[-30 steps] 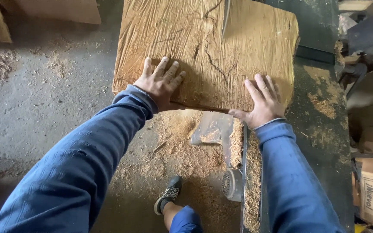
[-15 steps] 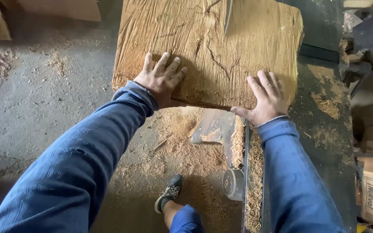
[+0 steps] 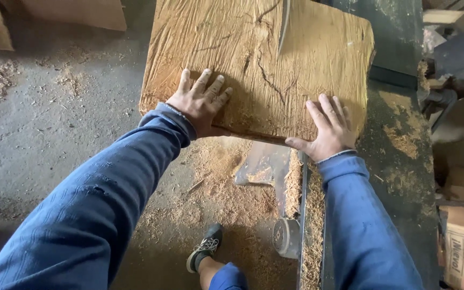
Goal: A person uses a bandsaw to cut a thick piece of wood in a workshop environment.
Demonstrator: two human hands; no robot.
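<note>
A wide rough wooden slab [image 3: 253, 59], cracked and dusted with sawdust, lies flat on a dark saw table [image 3: 398, 139]. My left hand [image 3: 200, 102] presses palm down on the slab's near left part, fingers spread. Flat on the near right part rests my right hand [image 3: 326, 129], thumb at the slab's near edge. A thin upright saw blade [image 3: 284, 24] stands in a cut at the slab's far middle. Both arms wear blue sleeves.
Sawdust covers the concrete floor [image 3: 55, 107] and piles under the table. A small round motor [image 3: 287, 236] sits below the table edge. My shoe [image 3: 205, 247] stands on the floor. Cardboard boxes [image 3: 463, 236] are stacked at the right, wooden boards [image 3: 81, 13] at the far left.
The slab and both hands have moved slightly forward, with the blade's cut reaching a little further into the slab.
</note>
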